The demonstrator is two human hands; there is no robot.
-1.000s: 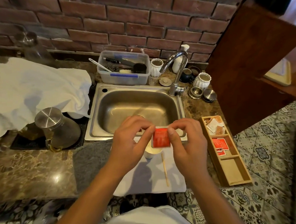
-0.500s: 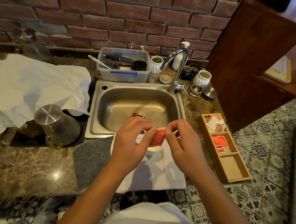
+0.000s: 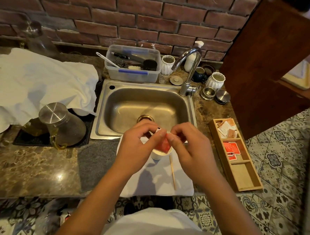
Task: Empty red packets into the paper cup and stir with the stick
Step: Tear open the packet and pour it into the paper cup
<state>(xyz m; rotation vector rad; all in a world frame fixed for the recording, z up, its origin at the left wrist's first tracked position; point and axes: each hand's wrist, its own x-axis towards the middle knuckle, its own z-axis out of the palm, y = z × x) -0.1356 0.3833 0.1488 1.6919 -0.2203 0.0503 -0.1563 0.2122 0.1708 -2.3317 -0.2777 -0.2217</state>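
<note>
Two hands on one red packet (image 3: 163, 144): left hand (image 3: 139, 145) and right hand (image 3: 188, 148) each pinch its top edge, grip narrow. Packet hangs tilted directly above the paper cup (image 3: 160, 154), lower end at the rim. Stick (image 3: 172, 173) lies on the surface just right of cup, long axis near-far, nearer the right hand.

1. Both hands pinch a red packet (image 3: 163, 145) at its top edge, directly over the paper cup (image 3: 159, 155): left hand (image 3: 139, 145) on one side, right hand (image 3: 188, 148) on the other.
2. The paper cup stands on a white cloth (image 3: 157, 181), just in front of the steel sink (image 3: 144, 107).
3. A wooden stir stick (image 3: 172, 173) lies on the cloth, just right of the cup.
4. Right of the cup, a wooden tray (image 3: 244, 179) holds more red packets (image 3: 231, 148) in its middle compartment.
</note>
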